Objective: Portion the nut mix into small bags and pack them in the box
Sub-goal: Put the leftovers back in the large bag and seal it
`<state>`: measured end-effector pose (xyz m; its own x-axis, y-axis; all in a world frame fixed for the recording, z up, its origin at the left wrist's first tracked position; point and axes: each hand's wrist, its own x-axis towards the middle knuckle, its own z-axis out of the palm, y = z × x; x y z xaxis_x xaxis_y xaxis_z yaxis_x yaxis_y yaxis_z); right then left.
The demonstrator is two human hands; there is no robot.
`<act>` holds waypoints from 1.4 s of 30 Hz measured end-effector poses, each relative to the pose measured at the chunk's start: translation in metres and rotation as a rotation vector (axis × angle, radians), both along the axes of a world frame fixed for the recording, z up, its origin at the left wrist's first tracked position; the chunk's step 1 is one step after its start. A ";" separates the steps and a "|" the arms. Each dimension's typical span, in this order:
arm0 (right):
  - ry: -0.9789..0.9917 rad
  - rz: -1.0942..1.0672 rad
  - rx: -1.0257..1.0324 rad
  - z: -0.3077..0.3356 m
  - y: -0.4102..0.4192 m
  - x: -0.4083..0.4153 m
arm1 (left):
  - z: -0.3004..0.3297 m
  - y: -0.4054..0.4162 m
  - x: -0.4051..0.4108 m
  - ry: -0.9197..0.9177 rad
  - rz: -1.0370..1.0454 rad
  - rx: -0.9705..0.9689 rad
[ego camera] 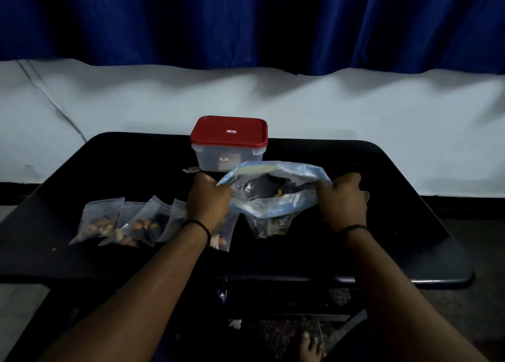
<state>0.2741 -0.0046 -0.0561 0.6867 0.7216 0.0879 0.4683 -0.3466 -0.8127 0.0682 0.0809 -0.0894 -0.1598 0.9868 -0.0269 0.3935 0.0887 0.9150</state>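
Both hands hold the large zip bag's mouth open: left hand point(209, 197) grips its left rim, right hand point(343, 197) its right rim. The large zip bag point(276, 195) stands between them; filled small bags point(120, 222) lie left, nearest the left hand; the lidded box point(229, 143) sits just beyond.

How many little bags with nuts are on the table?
4 that I can see, in a row on the black table left of the big bag: one far left, two overlapping, one partly under the left hand. More may be hidden.
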 end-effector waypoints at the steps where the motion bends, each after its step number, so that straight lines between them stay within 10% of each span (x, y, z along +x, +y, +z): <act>1: 0.194 0.016 0.007 -0.001 0.000 -0.001 | 0.002 -0.003 0.003 -0.156 -0.023 -0.085; 7: 0.955 0.156 0.091 -0.004 0.000 0.004 | 0.019 -0.018 0.010 -0.678 -0.305 -0.403; 16: 1.126 0.174 0.041 -0.012 0.008 -0.005 | 0.010 -0.025 0.018 -0.819 -0.352 -0.347; 23: 0.964 0.220 0.063 -0.011 0.008 -0.027 | 0.008 -0.032 0.030 -0.859 -0.280 -0.284; 29: -0.081 0.158 -0.161 -0.022 0.007 -0.031 | 0.007 -0.034 0.032 -0.534 -0.129 -0.112; 42: -0.089 -0.100 0.049 0.008 -0.003 0.006 | 0.006 -0.020 0.018 -0.221 -0.209 0.164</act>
<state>0.2798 -0.0079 -0.0477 0.7429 0.6431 0.1855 0.5046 -0.3560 -0.7866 0.0862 0.0609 -0.0831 0.0384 0.9917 0.1230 0.1782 -0.1279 0.9757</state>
